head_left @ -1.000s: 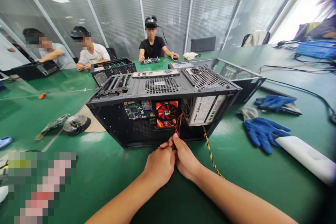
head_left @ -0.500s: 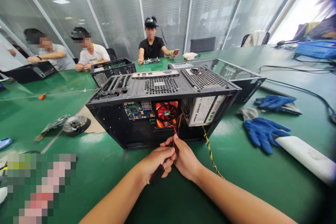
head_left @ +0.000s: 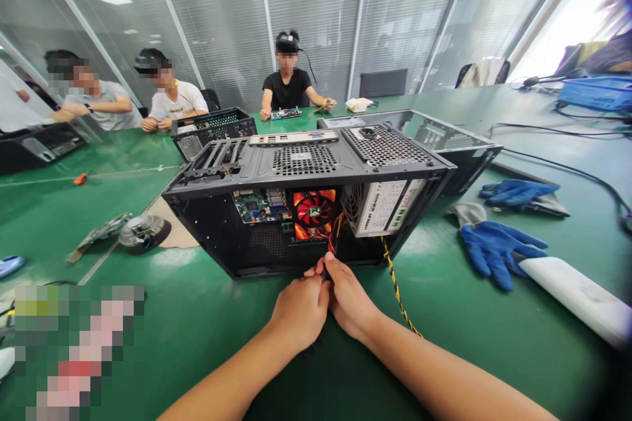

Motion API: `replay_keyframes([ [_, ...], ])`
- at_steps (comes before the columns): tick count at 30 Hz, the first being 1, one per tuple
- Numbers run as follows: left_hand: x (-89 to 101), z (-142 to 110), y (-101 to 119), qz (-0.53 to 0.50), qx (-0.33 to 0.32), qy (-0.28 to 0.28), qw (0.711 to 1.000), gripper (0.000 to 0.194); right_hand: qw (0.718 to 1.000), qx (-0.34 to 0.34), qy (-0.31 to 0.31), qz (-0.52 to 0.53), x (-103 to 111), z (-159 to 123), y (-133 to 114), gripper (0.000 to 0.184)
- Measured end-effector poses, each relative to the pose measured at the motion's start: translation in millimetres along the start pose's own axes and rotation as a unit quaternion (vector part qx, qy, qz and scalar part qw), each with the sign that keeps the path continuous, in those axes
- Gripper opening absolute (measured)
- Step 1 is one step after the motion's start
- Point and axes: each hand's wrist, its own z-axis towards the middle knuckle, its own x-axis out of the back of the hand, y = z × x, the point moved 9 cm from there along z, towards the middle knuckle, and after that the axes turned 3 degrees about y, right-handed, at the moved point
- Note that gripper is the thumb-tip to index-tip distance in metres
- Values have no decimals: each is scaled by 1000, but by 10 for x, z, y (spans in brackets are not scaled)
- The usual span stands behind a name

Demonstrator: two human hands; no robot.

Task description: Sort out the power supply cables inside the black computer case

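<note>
Close together in front of an open black computer case (head_left: 217, 237), both hands are closed on a bundle of thin cables (head_left: 334, 240), mostly red, that comes out of the case. My left hand (head_left: 302, 309) is turned back-up, its fingers largely hidden. Thumb uppermost, my right hand (head_left: 348, 293) pinches the cables right beside it. A dark cable end shows faintly below the left hand. Inside the case are a red cooling fan (head_left: 315, 212), a green circuit board (head_left: 259, 206) and a power supply (head_left: 388, 209). A yellow-and-black twisted cable (head_left: 394, 279) hangs from the power supply onto the table.
Blue gloves (head_left: 496, 247) and a white elongated object (head_left: 577, 296) lie on the right. A second case (head_left: 469, 161) stands behind mine. To the left are a round metal-and-black part (head_left: 144, 232) and an orange object (head_left: 80, 179). Several people sit across the green table (head_left: 197, 342).
My left hand has rolled over so its back faces up, and the black cable end under it has dropped mostly from sight. The right hand stays almost in place.
</note>
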Motion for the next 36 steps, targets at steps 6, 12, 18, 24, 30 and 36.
replay_keyframes([
  [6, 10, -28, 47, 102, -12, 8, 995, 40, 1000, 14, -4, -4, -21, 3, -21, 39],
  [12, -66, 48, 0, -158, -17, -23, 987, 28, 1000, -16, -6, 7, 19, -2, 50, 37],
  [18, -267, 40, -59, -436, 63, -134, 888, 28, 999, -22, -21, 14, 0, -3, 54, 38],
  [24, -66, 42, -46, -76, -9, -23, 997, 30, 1000, -13, -15, 11, 13, 3, 43, 37],
  [30, -29, -22, 41, 89, -8, -8, 996, 41, 1000, 10, -1, 15, -14, -19, 12, 37],
  [36, -3, -10, 25, 56, 8, 4, 998, 36, 1000, 18, -1, 11, -20, -20, -3, 37],
])
